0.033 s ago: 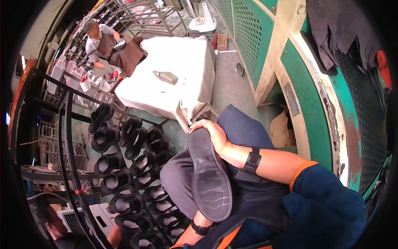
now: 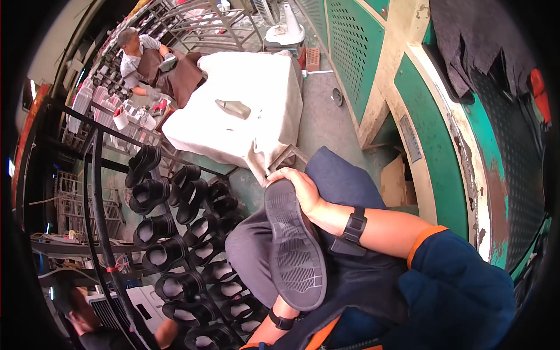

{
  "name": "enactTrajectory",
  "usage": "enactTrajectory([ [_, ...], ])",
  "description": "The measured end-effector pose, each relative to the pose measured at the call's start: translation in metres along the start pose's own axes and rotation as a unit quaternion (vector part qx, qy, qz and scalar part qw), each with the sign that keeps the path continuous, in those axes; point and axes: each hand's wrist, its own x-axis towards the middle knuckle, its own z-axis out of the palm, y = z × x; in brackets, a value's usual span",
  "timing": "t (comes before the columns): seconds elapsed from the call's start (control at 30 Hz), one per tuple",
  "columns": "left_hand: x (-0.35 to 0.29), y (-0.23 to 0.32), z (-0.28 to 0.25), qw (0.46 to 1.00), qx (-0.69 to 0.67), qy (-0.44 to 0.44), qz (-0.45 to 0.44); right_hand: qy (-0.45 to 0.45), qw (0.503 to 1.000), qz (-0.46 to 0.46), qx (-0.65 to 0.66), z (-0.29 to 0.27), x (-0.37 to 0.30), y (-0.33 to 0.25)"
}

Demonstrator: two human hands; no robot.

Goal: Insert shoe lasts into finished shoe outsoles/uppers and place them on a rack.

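Room runs between the draped table (image 2: 274,87) and green machine (image 2: 431,128); racked shoes (image 2: 163,256) block the left.

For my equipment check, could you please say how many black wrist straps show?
2: the right-arm strap and the left-arm strap; others may be hidden.

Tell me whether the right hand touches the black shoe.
Touching: the head view shows the right hand against the black shoe at its far end, no gap.

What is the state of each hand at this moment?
Left hand: mostly hidden behind the dark-soled shoe; grip cannot be told.
Right hand: closed around the shoe's far end.
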Motion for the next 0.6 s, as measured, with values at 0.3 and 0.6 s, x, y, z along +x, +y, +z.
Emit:
enactTrajectory([
  [0.3,-0.002,0.000,-0.005,1.000,0.002,0.004,0.010,-0.018,0.999,-0.029,-0.019,0.004,0.003,0.011],
  [0.6,-0.004,0.000,-0.012,1.000,-0.011,0.004,0.012,0.006,0.992,-0.066,-0.109,0.011,0.004,0.017],
])
